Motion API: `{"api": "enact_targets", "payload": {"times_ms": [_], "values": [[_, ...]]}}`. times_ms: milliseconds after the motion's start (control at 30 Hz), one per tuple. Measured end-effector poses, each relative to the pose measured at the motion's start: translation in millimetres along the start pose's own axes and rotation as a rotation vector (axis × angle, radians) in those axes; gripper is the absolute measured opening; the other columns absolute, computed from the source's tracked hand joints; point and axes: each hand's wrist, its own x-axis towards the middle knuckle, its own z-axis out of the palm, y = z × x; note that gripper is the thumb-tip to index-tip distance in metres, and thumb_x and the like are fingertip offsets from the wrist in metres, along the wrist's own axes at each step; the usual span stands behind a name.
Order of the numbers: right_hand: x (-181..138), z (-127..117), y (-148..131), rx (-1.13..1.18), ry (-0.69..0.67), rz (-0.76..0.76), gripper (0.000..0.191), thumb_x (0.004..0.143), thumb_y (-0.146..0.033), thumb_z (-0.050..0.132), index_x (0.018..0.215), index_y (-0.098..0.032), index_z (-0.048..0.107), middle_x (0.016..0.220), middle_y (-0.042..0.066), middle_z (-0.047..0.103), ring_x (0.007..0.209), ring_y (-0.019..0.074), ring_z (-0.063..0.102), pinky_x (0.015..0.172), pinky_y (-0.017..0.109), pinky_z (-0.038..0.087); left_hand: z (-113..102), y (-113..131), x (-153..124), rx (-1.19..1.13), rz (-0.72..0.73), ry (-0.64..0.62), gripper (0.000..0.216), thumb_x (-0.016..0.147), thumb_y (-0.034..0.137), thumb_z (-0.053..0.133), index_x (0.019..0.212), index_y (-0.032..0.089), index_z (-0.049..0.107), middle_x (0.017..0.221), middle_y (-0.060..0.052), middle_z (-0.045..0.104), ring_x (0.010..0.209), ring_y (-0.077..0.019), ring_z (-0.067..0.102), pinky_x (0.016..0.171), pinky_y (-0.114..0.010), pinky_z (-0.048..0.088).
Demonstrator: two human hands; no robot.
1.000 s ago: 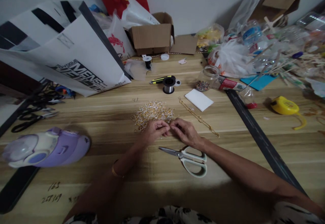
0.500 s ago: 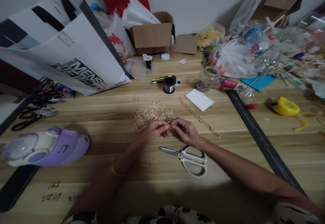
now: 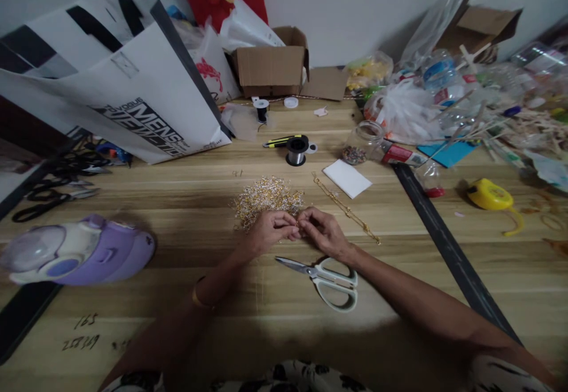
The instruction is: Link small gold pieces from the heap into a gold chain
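Observation:
My left hand (image 3: 274, 230) and my right hand (image 3: 323, 231) meet fingertip to fingertip at the near right edge of a pile of small gold and clear beaded pieces (image 3: 261, 196). Both pinch closed at the same spot, where something tiny shows between them, too small to name. A gold chain (image 3: 345, 207) lies stretched out beyond my right hand. Closer to me rest scissors (image 3: 326, 279) with pale green handles, blades pointing left. Thin pale lines, perhaps wire or thread, run down the wood below my left hand.
Behind the pile stand a wire spool (image 3: 296, 150), a yellow cutter (image 3: 279, 141) and a bead jar (image 3: 358, 143). A folded white paper (image 3: 347, 178) lies right of them. At left are a purple device (image 3: 89, 250) and a large paper bag (image 3: 146, 96); at right, a tape measure (image 3: 489, 194).
The view has shifted slightly. My left fingers have changed their bend a little, and the two hands stay together at the same place by the pile.

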Motion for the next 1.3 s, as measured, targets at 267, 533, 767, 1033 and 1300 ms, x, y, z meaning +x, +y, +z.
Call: {"api": "enact_targets", "payload": {"times_ms": [267,533,767,1033,1300], "values": [[0.8,-0.1,-2.3,0.073,0.03,0.021,0.024,0.089,-0.039,0.049,0.084,-0.016,0.053,0.066,0.001,0.052,0.059,0.0118,0.048,0.055,0.023,0.04,-5.0,-4.5,1.8,-0.02,0.015,-0.073,0.033,0.065,0.038,0.074,0.08,0.01,0.065,0.069,-0.007,0.071,0.064,-0.0148,0.066,0.065,-0.027,0.052],[2.0,0.3,-4.4,0.122,0.03,0.036,0.026,0.088,-0.042,0.051,0.083,-0.016,0.052,0.065,0.0,0.051,0.058,0.0116,0.047,0.054,0.024,0.04,-9.2,-1.3,1.9,0.037,-0.014,-0.147,0.033,0.071,0.041,0.069,0.081,0.01,0.066,0.072,-0.007,0.07,0.065,-0.0137,0.065,0.067,-0.027,0.051],[1.5,1.0,-6.3,0.187,0.03,0.089,0.028,0.086,-0.044,0.053,0.083,-0.016,0.052,0.063,-0.001,0.051,0.055,0.0117,0.048,0.053,0.024,0.04,-10.1,-2.4,2.1,0.0,0.012,-0.129,0.029,0.068,0.037,0.072,0.074,0.01,0.063,0.069,-0.006,0.068,0.064,-0.0125,0.063,0.066,-0.026,0.049],[1.7,1.5,-8.7,0.214,0.023,0.089,0.026,0.087,-0.042,0.053,0.083,-0.016,0.051,0.062,-0.001,0.051,0.056,0.0112,0.047,0.054,0.024,0.039,-11.0,1.4,0.4,0.043,0.014,-0.106,0.02,0.067,0.027,0.073,0.07,0.01,0.062,0.066,-0.003,0.066,0.063,-0.0106,0.06,0.064,-0.022,0.046],[1.6,0.7,-9.4,0.218,0.034,0.096,0.025,0.087,-0.042,0.054,0.083,-0.017,0.051,0.061,-0.002,0.051,0.054,0.0108,0.047,0.052,0.023,0.038,-13.1,2.1,1.4,0.073,0.013,-0.094,0.015,0.069,0.025,0.07,0.07,0.01,0.065,0.063,-0.002,0.066,0.059,-0.0097,0.059,0.061,-0.021,0.046]]}}
